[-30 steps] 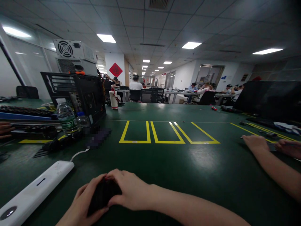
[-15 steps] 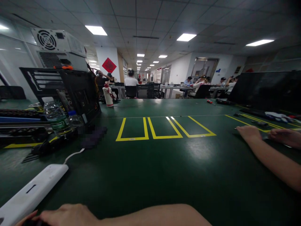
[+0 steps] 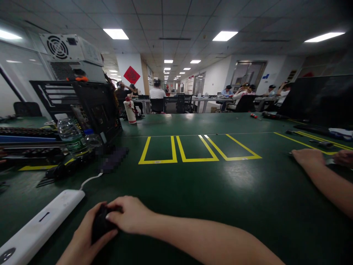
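A small black rounded object [image 3: 100, 222] is held between my two hands, low over the green table at the lower left; its exact kind is mostly hidden. My left hand [image 3: 87, 230] wraps it from the left, with the thumb below and the fingers behind. From the right, my right hand [image 3: 131, 213] closes on it with thumb and fingertips. The white power strip [image 3: 45, 222] lies to the left of my hands, its cord running to a dark blurred item [image 3: 114, 160].
Yellow tape outlines [image 3: 200, 160] mark the green table [image 3: 179, 187] ahead. A water bottle [image 3: 70, 136] and an open computer case [image 3: 93, 110] stand at left. At right, a co-worker's hand [image 3: 309, 159] grips a thin metal piece near some tools [image 3: 321, 142].
Both my hands have risen from the bottom edge further into view, bringing the black object with them. The view has shifted slightly, so the table items sit further right.
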Available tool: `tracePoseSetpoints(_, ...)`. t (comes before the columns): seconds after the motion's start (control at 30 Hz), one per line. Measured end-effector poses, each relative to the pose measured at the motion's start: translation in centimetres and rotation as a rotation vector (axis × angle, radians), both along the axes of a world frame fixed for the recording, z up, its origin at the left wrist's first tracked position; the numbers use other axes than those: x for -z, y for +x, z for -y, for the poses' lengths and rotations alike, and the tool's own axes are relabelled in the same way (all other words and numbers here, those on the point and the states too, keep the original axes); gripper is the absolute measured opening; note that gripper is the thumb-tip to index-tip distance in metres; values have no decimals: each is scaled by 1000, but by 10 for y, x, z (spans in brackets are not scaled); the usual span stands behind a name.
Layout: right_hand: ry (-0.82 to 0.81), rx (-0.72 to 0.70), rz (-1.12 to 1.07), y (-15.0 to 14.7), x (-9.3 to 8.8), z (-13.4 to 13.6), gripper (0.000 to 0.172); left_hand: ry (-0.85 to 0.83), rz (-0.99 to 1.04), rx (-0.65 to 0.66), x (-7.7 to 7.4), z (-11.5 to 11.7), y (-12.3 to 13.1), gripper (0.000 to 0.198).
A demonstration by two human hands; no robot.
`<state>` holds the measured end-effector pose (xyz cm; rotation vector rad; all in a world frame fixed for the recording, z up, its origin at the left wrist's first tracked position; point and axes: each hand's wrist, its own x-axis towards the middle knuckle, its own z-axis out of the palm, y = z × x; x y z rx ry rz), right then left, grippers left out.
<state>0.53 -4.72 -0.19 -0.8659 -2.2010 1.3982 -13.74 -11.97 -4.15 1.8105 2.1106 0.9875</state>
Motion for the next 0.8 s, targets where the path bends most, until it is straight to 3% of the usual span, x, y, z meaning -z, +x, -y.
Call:
tracePoseSetpoints(0.13, -133, 74, -84, 51, -5, -38, 34, -106, 102, 204, -19, -49, 47, 57)
tracePoseSetpoints(0.23, -127, 188, -135, 92, -6, -61, 30, -144, 111, 325, -30, -89, 88, 59)
tracePoseSetpoints(0.47, -75, 411, -217, 168, 0, -106, 27, -98, 67, 652, -37, -167, 152, 65)
tracePoseSetpoints(0.6, -6, 452, -270, 182, 4, -115, 29, 49, 17, 731, -31, -188, 164, 65)
tracePoseSetpoints(0.8, 45, 461, -361, 184, 12, -114, 27, 142, -40, 740, -27, -193, 168, 60)
